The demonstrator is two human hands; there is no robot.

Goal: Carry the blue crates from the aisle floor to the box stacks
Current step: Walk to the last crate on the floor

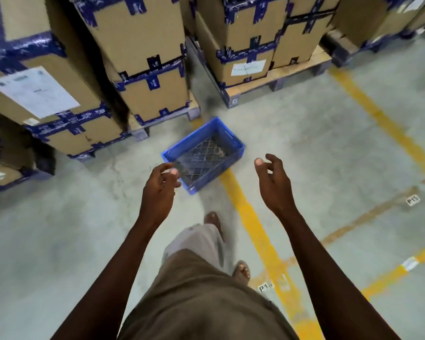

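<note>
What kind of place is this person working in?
Most likely a warehouse. Taped cardboard boxes stand stacked on wooden pallets, yellow floor lines mark out labelled bays, and a blue crate sits on the concrete aisle floor.

Floor marker "P15": white tag on the grey concrete, right side, beside a faded line; legible. Second white floor tag, near the yellow line by the person's foot: reads "P1", last character blurred. Paper labels on the cardboard boxes and printing on the blue tape: too blurred to read.
</note>
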